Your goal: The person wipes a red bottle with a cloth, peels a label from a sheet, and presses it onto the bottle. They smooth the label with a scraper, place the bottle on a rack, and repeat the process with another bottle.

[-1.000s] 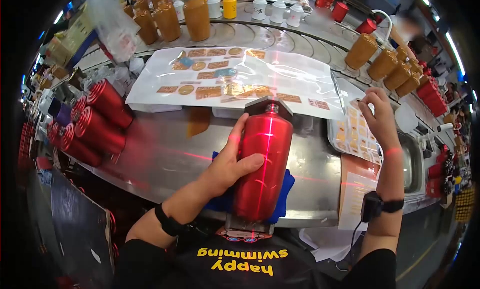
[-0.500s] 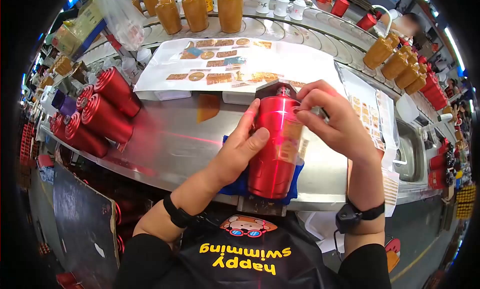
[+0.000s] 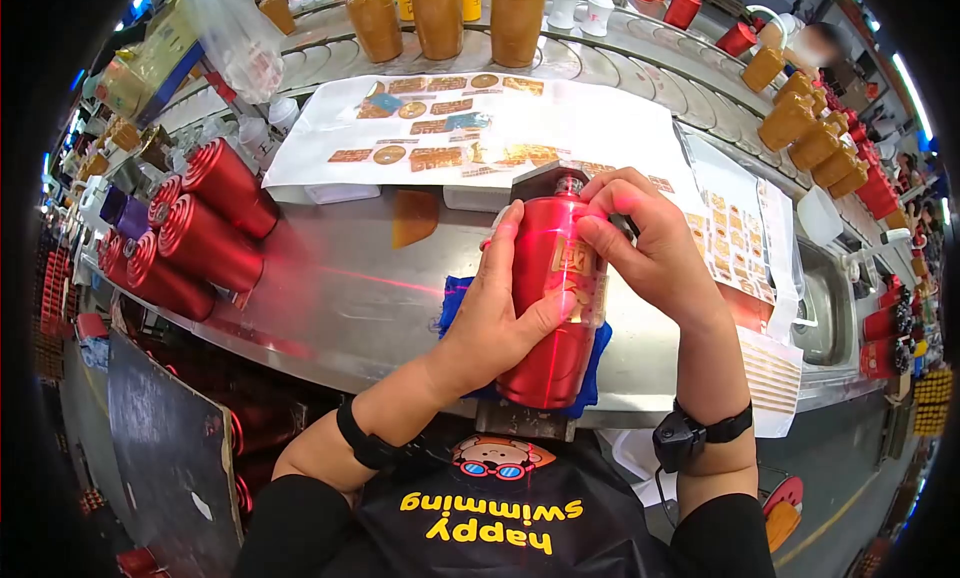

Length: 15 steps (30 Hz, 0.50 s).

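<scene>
A glossy red bottle [image 3: 545, 363] leans over a blue cloth [image 3: 455, 300] at the front edge of the metal table, its narrow neck pointing away from me. Wrapped round its left side is my left hand [image 3: 500, 313], with the thumb lying across the gold lettering. My right hand [image 3: 645, 243] pinches at the bottle's upper right shoulder; whether a film edge is between the fingertips is too small to tell. A transparent decal with gold characters [image 3: 572, 268] lies along the bottle's front. Red laser lines cross the bottle and both hands.
Several red bottles [image 3: 205, 243] lie stacked at the left. Behind the bottle are decal sheets [image 3: 560, 113], with more sheets [image 3: 740, 238] at the right. Brown bottles [image 3: 517, 23] stand on the conveyor [image 3: 640, 68]. A sink [image 3: 825, 308] is at the right. A person [image 3: 815, 48] is at the far right.
The bottle has turned, so its gold lettering faces up more. My left thumb has moved down and right onto the lettering. My right hand has shifted slightly left. The brown conveyor bottles have moved right.
</scene>
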{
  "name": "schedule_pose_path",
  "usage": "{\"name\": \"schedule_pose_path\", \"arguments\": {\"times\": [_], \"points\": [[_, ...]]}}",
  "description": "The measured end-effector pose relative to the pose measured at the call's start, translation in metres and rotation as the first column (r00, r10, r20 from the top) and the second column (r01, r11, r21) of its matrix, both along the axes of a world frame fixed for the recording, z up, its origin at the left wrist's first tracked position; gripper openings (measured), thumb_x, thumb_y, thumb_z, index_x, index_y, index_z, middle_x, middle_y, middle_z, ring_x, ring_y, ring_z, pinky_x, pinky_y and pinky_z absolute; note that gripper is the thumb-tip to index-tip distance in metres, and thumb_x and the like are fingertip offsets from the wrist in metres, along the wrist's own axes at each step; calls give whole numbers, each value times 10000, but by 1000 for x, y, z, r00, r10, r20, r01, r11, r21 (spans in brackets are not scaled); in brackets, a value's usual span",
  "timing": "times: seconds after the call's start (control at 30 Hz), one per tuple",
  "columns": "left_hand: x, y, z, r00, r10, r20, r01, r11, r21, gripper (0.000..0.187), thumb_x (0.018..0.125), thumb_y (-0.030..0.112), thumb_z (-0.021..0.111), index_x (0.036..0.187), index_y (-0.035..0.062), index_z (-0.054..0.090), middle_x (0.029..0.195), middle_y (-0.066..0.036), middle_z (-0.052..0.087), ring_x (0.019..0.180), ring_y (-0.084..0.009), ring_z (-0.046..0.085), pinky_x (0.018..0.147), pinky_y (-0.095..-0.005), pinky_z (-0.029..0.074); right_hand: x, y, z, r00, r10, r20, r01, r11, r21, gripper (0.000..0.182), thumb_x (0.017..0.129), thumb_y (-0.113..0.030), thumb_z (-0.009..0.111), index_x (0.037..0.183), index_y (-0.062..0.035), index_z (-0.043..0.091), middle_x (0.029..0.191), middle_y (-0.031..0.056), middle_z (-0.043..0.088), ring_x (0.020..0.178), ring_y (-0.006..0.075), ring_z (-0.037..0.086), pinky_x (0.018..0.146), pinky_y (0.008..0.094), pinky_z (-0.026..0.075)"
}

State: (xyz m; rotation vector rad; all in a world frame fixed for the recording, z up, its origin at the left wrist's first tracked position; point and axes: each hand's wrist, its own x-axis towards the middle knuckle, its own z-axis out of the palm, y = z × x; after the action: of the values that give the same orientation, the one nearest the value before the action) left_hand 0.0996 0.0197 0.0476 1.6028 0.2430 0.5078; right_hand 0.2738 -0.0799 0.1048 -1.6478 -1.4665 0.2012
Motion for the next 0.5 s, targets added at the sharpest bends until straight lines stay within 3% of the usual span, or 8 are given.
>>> {"name": "schedule_pose_path", "arguments": {"times": [0.5], "points": [[0, 2, 0, 999, -45, 17, 45, 999, 12, 979, 895, 372, 671, 1504, -60, 37, 1472, -254, 266, 1377, -320, 321, 1133, -400, 275, 3, 1, -5, 1000, 4, -26, -3, 1000, 26, 129, 872, -114, 661, 876, -11, 584, 940, 132, 603, 851, 288, 597, 761, 347, 480]]}}
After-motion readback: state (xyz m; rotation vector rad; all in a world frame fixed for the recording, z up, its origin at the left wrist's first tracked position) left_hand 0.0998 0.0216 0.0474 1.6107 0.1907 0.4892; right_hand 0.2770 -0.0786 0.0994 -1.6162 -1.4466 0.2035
